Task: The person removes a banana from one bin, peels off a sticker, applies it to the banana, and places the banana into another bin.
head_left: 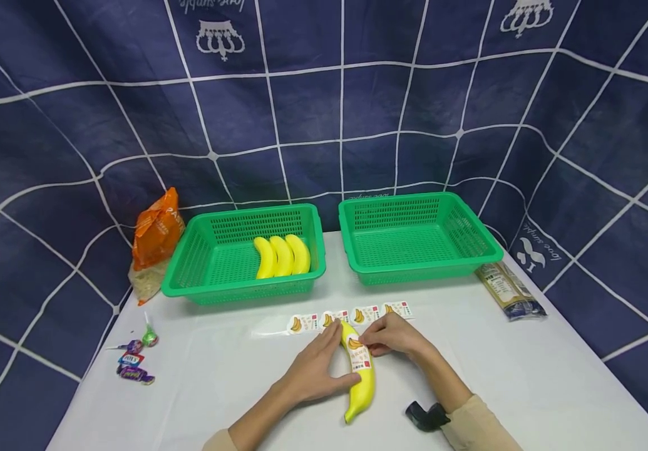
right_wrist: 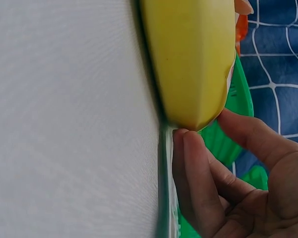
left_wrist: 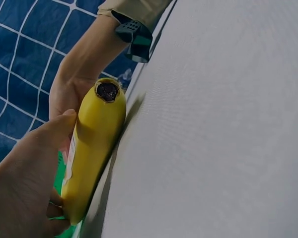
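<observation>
A yellow banana (head_left: 363,393) lies on the white table with its stem end toward me. A white label (head_left: 359,354) printed with bananas and red text sits on its upper side. My left hand (head_left: 317,368) holds the banana from the left, thumb near the stem end and fingers at the far end. My right hand (head_left: 396,335) is at the banana's right side by the label; in the right wrist view its thumb and fingertips pinch the banana (right_wrist: 188,64). In the left wrist view the label shows only edge-on.
Beyond the hands lies a strip of similar labels (head_left: 303,323). A green basket (head_left: 233,292) at back left holds three bananas (head_left: 282,257); another green basket (head_left: 425,270) stands at back right. Candies (head_left: 132,373) and an orange bag (head_left: 157,228) are left, a packet (head_left: 509,291) right.
</observation>
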Demonstrator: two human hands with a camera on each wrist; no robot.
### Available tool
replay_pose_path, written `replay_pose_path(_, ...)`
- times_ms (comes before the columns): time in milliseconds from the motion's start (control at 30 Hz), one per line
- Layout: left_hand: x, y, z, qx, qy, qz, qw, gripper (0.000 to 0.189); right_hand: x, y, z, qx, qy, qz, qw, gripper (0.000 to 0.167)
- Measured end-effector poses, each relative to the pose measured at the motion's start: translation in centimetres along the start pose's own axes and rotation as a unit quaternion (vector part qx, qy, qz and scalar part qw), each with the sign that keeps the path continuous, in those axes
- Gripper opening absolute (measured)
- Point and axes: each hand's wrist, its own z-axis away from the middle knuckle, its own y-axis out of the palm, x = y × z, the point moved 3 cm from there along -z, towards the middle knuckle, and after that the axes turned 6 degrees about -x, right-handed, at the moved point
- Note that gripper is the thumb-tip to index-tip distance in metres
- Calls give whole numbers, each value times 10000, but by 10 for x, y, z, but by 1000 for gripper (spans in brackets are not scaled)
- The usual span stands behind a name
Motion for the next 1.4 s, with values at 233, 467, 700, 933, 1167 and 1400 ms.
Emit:
replay_pose_path(233,-1,3,1,53,73,-97,9999,108,0,1,1,-51,84,46,9999,16)
replay_pose_path(467,1,5,0,-32,159,-140,9998,110,13,2,9,-750,-57,901,9931,19)
replay_pose_path(700,0,7,-1,-226,328,-305,9987,110,32,12,28,-1313,-582,2060,9680,38)
replay_pose_path(933,1,8,2,-291,400,-347,9982,111,36,24,39,-1277,-652,2517,9571,46)
replay_pose_path(1167,-1,7,2,-373,472,-352,9976,110,37,28,44,-1264,-856,2821,9471,48)
replay_pose_path(1400,-3,9,1,-364,388,-285,9982,111,36,30,46,-1366,-917,2905,9426,46)
